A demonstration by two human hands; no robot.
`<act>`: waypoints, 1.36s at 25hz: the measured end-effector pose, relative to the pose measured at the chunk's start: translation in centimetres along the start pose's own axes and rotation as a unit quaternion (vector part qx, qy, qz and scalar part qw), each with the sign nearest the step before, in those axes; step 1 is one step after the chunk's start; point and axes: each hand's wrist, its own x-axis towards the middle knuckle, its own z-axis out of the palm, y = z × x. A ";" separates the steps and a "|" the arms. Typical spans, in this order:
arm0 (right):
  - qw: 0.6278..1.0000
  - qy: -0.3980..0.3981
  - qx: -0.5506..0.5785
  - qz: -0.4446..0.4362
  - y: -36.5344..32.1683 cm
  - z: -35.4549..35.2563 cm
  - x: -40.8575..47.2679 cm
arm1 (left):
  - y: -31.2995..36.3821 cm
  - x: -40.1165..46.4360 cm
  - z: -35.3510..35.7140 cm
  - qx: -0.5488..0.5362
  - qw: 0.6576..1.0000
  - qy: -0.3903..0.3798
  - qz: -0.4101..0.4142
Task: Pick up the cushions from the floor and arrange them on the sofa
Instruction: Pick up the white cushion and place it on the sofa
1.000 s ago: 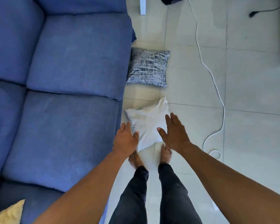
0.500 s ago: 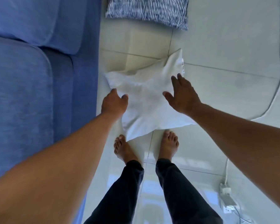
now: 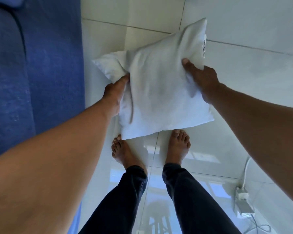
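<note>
A plain white cushion (image 3: 159,85) lies over the pale tiled floor just ahead of my bare feet. My left hand (image 3: 114,97) grips its left edge, fingers tucked under the fabric. My right hand (image 3: 201,80) grips its right edge, thumb pressed on top near a small side label. Whether the cushion still touches the floor I cannot tell. The blue sofa (image 3: 32,65) fills the left side of the view, right beside the cushion.
A white cable (image 3: 246,168) runs down the right side to a power strip (image 3: 243,201) on the glossy tiles near my right leg. My legs in dark trousers stand at the bottom centre.
Both hands went from hovering open over the white cushion to closing on its two side edges. The view dropped closer to the floor, and the patterned cushion left the frame.
</note>
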 end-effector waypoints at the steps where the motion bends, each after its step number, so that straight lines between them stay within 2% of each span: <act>1: 1.000 0.008 0.006 -0.009 -0.4 -0.5 -1.4 | 0.2 -1.4 -0.1 0.007 1.000 0.009 0.004; 5: 0.999 0.016 0.011 -0.029 -3.0 -3.4 -7.9 | 1.1 -9.4 -1.3 0.012 0.999 0.006 0.034; 13: 0.993 -0.009 0.000 -0.114 -14.6 -12.4 -27.2 | 4.6 -31.3 -7.6 -0.036 0.994 0.005 0.103; 20: 0.982 -0.056 0.016 -0.179 -23.7 -14.3 -41.9 | 8.1 -46.1 -16.4 -0.129 0.975 0.039 0.178; 26: 0.947 -0.117 -0.089 -0.284 -29.8 -8.8 -50.5 | 6.5 -52.1 -26.0 -0.264 0.940 0.079 0.202; 34: 0.896 -0.203 -0.201 -0.339 -36.3 7.1 -60.2 | 2.5 -53.1 -39.8 -0.399 0.884 0.136 0.201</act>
